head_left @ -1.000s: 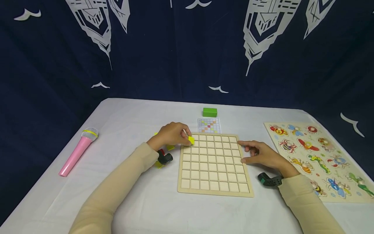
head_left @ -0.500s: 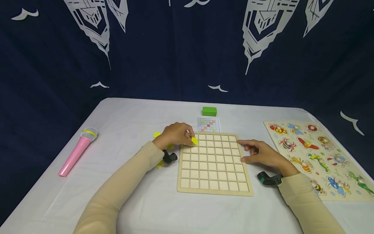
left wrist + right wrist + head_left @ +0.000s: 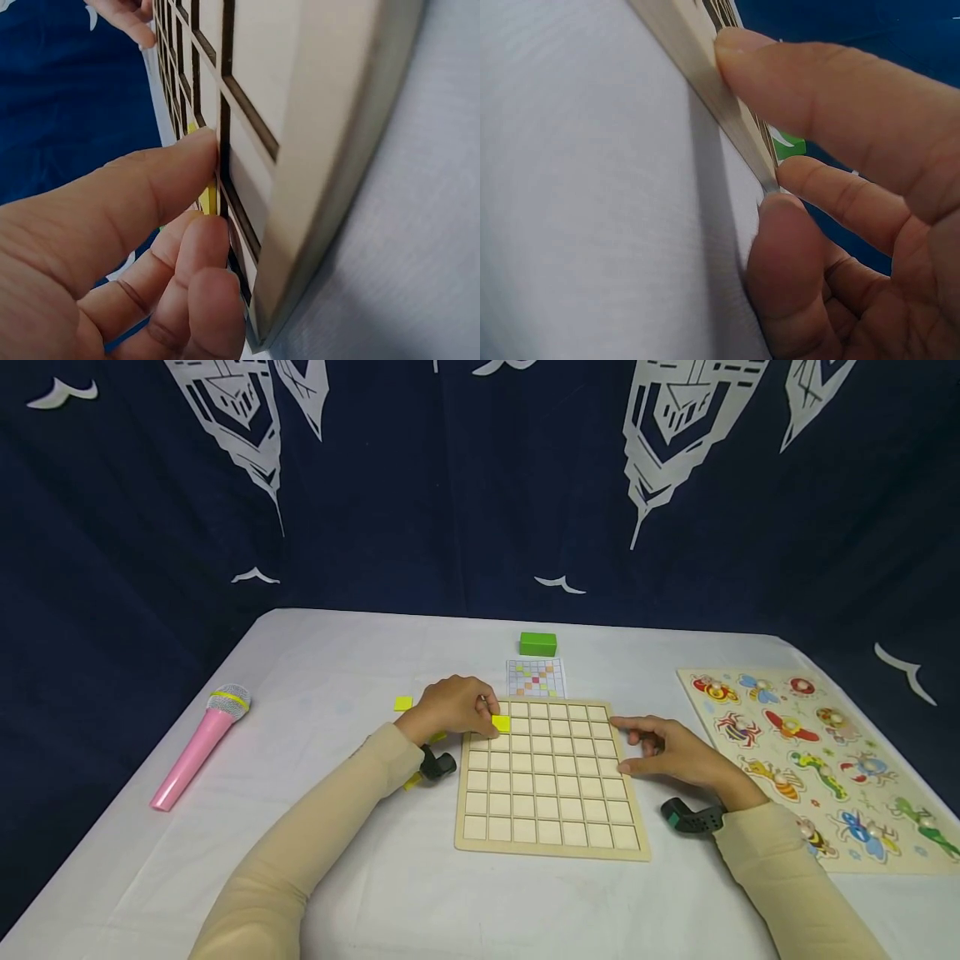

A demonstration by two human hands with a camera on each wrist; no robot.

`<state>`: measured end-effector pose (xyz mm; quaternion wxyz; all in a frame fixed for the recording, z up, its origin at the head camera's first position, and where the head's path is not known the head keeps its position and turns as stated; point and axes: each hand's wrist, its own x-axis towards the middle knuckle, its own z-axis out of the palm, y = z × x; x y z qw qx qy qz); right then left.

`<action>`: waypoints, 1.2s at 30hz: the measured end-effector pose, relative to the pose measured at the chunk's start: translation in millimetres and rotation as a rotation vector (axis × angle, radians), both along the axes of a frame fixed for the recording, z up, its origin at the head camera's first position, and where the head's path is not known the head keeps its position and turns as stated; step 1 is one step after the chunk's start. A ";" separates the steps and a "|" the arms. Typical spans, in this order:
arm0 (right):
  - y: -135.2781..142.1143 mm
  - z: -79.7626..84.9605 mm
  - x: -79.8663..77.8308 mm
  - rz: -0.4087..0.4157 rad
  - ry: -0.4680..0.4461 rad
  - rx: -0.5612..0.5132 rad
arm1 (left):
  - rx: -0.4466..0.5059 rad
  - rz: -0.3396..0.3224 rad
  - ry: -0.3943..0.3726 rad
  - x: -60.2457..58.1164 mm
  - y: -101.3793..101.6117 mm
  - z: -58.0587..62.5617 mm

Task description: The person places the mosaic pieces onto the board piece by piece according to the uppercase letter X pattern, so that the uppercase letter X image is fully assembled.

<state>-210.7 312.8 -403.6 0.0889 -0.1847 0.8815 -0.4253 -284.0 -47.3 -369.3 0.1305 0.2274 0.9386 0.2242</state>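
Note:
My left hand [image 3: 453, 705] pinches a small yellow square tile [image 3: 501, 723] between thumb and fingers. The tile lies low over the upper left squares of a wooden grid board [image 3: 553, 850]; whether it is fully down in a square I cannot tell. In the left wrist view, the tile's yellow edge [image 3: 208, 201] shows between thumb and fingertips, close against the grid. At the board's right edge, my right hand [image 3: 670, 755] touches the rim with thumb and forefinger spread apart. Its other fingers curl loosely, seen beside the rim [image 3: 712, 90] in the right wrist view.
Behind the board lie a colour pattern card [image 3: 535, 678] and a green block [image 3: 537, 644]. Loose yellow tiles [image 3: 403, 703] lie left of the board, partly hidden by my left arm. A pink microphone [image 3: 198, 743] is far left; an insect puzzle board [image 3: 806, 752] lies right.
My left hand has moved slightly right with the yellow tile, which has gone from tilted to lying flatter over the grid. My right hand stays at the board's edge.

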 end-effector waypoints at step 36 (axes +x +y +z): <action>-0.8 1.1 1.0 0.002 0.002 -0.022 | 0.460 0.036 -0.082 -15.0 -102.9 2.7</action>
